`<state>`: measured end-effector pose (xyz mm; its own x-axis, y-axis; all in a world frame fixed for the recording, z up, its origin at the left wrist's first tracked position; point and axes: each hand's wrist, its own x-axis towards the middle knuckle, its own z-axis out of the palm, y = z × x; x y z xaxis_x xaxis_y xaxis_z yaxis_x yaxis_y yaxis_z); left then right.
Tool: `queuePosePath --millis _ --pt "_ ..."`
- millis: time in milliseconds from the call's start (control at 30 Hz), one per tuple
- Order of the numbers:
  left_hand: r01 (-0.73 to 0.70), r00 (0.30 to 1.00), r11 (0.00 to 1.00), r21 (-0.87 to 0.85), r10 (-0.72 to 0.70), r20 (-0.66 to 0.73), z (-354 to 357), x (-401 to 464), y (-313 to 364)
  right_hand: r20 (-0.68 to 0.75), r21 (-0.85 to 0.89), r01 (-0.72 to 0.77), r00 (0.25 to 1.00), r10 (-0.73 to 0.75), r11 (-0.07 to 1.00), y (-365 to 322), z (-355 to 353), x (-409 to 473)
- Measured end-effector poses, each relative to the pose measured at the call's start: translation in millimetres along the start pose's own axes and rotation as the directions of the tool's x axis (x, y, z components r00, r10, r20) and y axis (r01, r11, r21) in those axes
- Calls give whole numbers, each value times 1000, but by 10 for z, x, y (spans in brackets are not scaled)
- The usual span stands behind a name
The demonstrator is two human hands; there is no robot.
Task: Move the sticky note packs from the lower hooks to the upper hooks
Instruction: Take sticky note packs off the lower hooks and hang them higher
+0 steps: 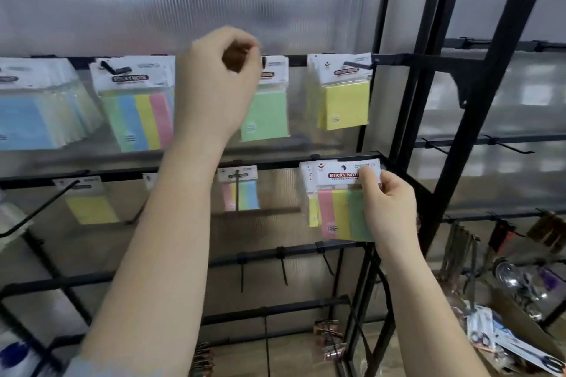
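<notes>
My right hand [387,208] pinches a pink, yellow and green sticky note pack [337,208] by its white header at the right end of the lower rail [275,164]. Further left on that rail hang a small striped pack [242,194] and a yellow pack [90,208]. My left hand [219,86] is raised to the upper rail, fingers curled in front of the header of a green pack [268,116]; whether it grips anything is hidden. Also on the upper hooks are a yellow pack [346,104], a striped pack [137,113] and a thick stack of blue packs [30,122].
A long black hook [36,211] juts out at the lower left. Black rack posts [428,70] stand to the right. Beyond them, metal goods hang from hooks [459,248], and a box of packaged scissors [514,343] sits below. Empty rails [275,254] run under the lower row.
</notes>
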<state>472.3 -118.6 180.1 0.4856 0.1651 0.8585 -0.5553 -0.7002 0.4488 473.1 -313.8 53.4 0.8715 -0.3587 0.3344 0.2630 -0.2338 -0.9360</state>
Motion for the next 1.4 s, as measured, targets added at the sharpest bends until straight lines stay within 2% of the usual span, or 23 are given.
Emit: queuePosePath --millis 67,200,400,533,667,733,867,1067,1167,1400 --pt "51 998 999 9 -50 -45 -239 -132 -249 15 13 11 1000 -11 1000 -68 190 -94" --pt "293 953 953 74 -286 -98 -619 -442 -852 36 73 45 998 -48 996 -247 619 -265" --pt "553 823 805 214 -568 10 -1011 -766 -1599 65 135 72 995 -81 988 -608 1214 -534" --pt "622 713 705 341 -690 127 -1143 -965 -2011 46 235 150 985 -165 961 -900 1534 -665" --pt "658 615 654 374 -753 234 -1232 -1120 -2253 55 301 258 956 -287 918 -1272 1756 -724" --pt "666 589 637 389 -769 250 -1276 -1144 -2312 61 358 289 942 -331 888 -1457 1854 -737" --pt "634 596 646 424 -758 265 -1376 -1140 -2414 14 439 300 940 -341 847 -1692 2039 -702" --pt "636 607 656 407 -751 260 -1461 -1087 -2514 0 345 230 970 -245 910 -1726 2274 -570" --pt "639 620 664 387 -743 251 -1471 -1064 -2535 36 352 175 979 -200 919 -1702 2295 -556" --pt "643 648 682 348 -727 227 -1470 -1039 -2556 110 334 167 971 -214 928 -1734 2258 -503"
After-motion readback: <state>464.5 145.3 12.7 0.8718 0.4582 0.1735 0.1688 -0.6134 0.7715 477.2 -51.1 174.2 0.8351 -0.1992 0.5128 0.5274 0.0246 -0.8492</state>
